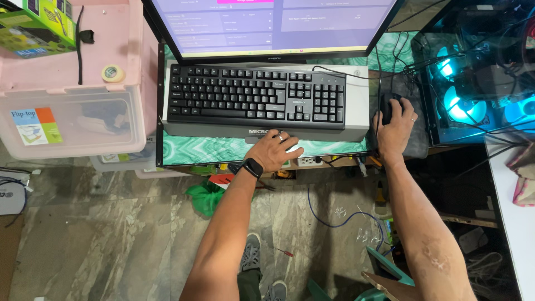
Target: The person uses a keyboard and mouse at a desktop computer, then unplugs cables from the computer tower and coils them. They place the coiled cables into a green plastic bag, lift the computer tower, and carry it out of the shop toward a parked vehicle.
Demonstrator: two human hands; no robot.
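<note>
Head view, looking down: grey shoes [253, 253] on the marble floor [111, 223], blue cable [329, 220] and green cloth [205, 198] under the desk [195, 150] edge. Left hand [273, 151], black watch on wrist, rests on the desk's front edge just below the keyboard box [356, 120], fingers curled loosely, gripping nothing visible. Right hand [394, 131] closed over the black mouse [387, 105] on a dark pad right of the box. Black keyboard [256, 95] lies on top of its box. Behind it the monitor [273, 22], lit purple. Far left, pink lidded bin [72, 120] with tape roll [112, 73]. Far right, PC case [473, 83] with cyan fans.
</note>
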